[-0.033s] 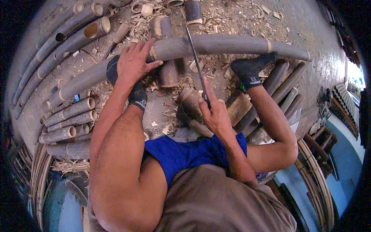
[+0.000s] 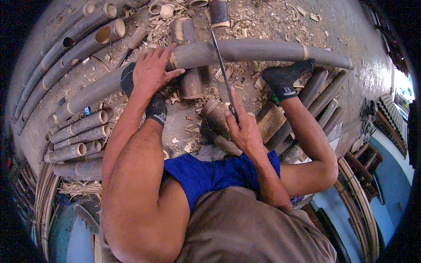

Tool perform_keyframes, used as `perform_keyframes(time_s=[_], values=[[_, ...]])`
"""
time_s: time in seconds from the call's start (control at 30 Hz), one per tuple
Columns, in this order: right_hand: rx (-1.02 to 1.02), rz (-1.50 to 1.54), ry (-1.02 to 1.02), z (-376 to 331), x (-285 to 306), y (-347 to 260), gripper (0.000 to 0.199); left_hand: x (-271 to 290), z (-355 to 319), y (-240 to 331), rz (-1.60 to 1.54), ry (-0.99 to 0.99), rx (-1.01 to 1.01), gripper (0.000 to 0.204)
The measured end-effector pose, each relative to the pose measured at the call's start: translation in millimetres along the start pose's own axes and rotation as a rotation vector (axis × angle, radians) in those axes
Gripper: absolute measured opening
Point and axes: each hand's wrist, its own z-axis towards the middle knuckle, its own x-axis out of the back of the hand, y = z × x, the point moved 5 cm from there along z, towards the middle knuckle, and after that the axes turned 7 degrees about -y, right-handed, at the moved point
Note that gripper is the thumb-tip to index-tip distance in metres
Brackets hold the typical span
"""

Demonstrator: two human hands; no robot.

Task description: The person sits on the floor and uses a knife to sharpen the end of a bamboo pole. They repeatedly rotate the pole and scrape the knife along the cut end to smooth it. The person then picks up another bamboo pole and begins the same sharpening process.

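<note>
A long grey-brown bamboo pole (image 2: 258, 50) lies crosswise in front of me, over a short thick bamboo piece (image 2: 191, 83). My left hand (image 2: 151, 65) presses on the pole left of its middle, fingers draped across the far side and thumb apart. Black sock cloth shows on the pole beside that wrist. In my right hand (image 2: 244, 129) is the handle of a handsaw (image 2: 222, 65), index finger stretched along it. Its thin dark blade, seen edge-on, crosses the pole right of the short piece. Whether the teeth have bitten in is too small to tell.
Long bamboo poles (image 2: 76, 55) lie at the far left, cut tubes (image 2: 81, 127) below them. My right foot (image 2: 287, 76) in a black sock rests near the pole, beside more bamboo lengths (image 2: 322, 92). Wood chips (image 2: 250, 33) litter the floor. Another tube (image 2: 218, 13) lies beyond the blade tip.
</note>
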Motion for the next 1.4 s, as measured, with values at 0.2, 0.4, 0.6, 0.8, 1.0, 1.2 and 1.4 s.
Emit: perform_keyframes(time_s=[0.2, 0.4, 0.6, 0.8, 1.0, 1.2, 1.4], values=[[-0.022, -0.028, 0.005, 3, -1, -10, 0.068, 1, 1, 1, 0.004, -0.041, -0.031, 0.087], [0.083, -0.081, 0.057, 23, 7, -10, 0.066, 5, -3, 3, 0.031, 0.017, -0.046, 0.085], [-0.117, 0.047, -0.051, 0, -4, -13, 0.062, 6, -1, 2, 0.047, -0.089, 0.007, 0.084], [0.115, -0.025, 0.055, -75, -41, 48, 0.064, -5, -3, -4, 0.017, 0.020, -0.037, 0.083], [0.194, 0.034, 0.117, -34, -31, 19, 0.065, 7, 10, 0, -0.087, -0.123, 0.086, 0.085], [0.066, 0.035, 0.071, 4, -37, -9, 0.067, 8, 10, 0, -0.101, -0.135, 0.124, 0.089], [0.296, -0.052, 0.187, 10, -57, -12, 0.068, 9, 10, 0, -0.134, -0.179, 0.136, 0.089]])
